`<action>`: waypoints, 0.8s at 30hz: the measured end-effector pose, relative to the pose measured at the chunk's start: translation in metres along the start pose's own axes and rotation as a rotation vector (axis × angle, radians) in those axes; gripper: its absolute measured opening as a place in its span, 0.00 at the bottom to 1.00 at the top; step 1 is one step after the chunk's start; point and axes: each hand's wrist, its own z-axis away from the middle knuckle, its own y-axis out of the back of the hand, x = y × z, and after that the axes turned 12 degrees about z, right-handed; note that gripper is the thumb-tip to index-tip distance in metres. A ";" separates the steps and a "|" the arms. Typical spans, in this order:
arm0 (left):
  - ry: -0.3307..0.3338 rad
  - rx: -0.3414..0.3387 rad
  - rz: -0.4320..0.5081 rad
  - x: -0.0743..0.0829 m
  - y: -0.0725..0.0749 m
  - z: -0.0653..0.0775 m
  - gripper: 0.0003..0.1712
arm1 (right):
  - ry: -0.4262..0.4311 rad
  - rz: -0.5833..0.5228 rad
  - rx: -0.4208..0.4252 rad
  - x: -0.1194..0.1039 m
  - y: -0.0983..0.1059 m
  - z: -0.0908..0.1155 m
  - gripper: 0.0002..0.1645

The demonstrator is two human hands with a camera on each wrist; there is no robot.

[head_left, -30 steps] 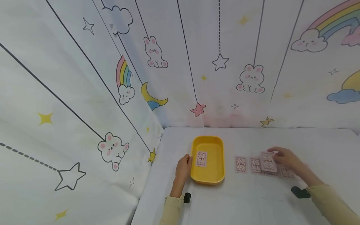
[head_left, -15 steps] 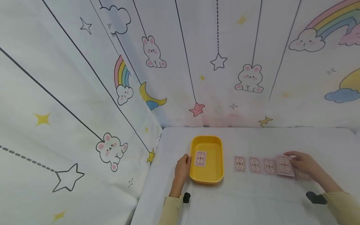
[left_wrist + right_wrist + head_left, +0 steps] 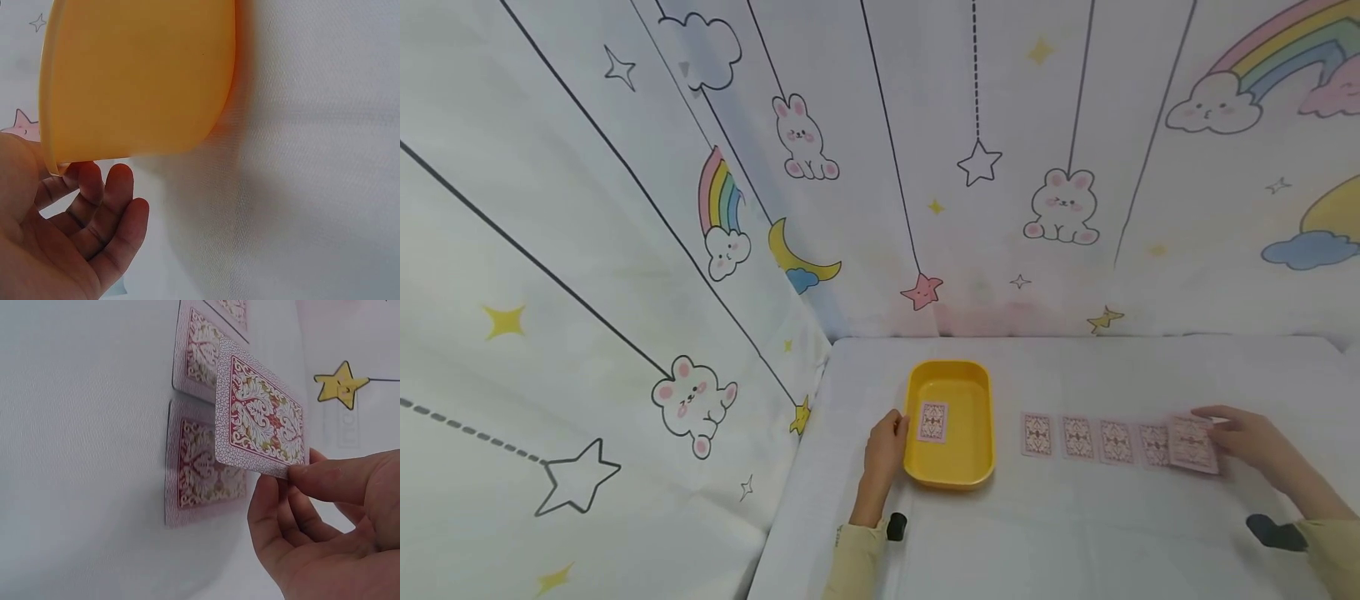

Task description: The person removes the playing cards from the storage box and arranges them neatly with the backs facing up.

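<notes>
My right hand (image 3: 1251, 437) pinches a playing card (image 3: 265, 412) between thumb and fingers, its red-and-white patterned back showing. The held card is tilted above the right end of a row of playing cards (image 3: 1077, 437), all back up on the white table. In the right wrist view one table card (image 3: 197, 475) lies just below the held one; the head view mostly hides it. With curled fingers, my left hand (image 3: 885, 442) grips the left rim of a yellow tray (image 3: 966, 454). Another card (image 3: 933, 422) rests inside the tray, towards its left side.
A white cloth covers the table (image 3: 1075, 533). Behind it hangs a curtain (image 3: 1000, 308) printed with bunnies, stars and rainbows, which also runs along the left. Dark bands (image 3: 1273, 533) are at both wrists.
My right hand has carried the held card rightward along the row, from above the middle cards to the right end. The left hand keeps its grip on the tray; the view has shifted slightly.
</notes>
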 end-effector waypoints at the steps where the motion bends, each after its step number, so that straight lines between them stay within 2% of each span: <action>1: 0.002 0.000 0.001 0.000 0.000 0.000 0.13 | 0.012 -0.009 0.006 0.002 0.001 0.000 0.28; 6: 0.012 -0.001 0.004 0.000 0.000 0.000 0.13 | -0.010 -0.037 0.009 0.012 0.005 0.002 0.29; 13: -0.022 0.011 -0.007 -0.002 0.002 0.000 0.14 | -0.104 -0.028 -0.022 0.029 0.009 0.006 0.33; 24: -0.012 0.009 -0.007 -0.001 0.003 0.000 0.14 | -0.242 -0.049 -0.062 0.061 0.009 0.004 0.36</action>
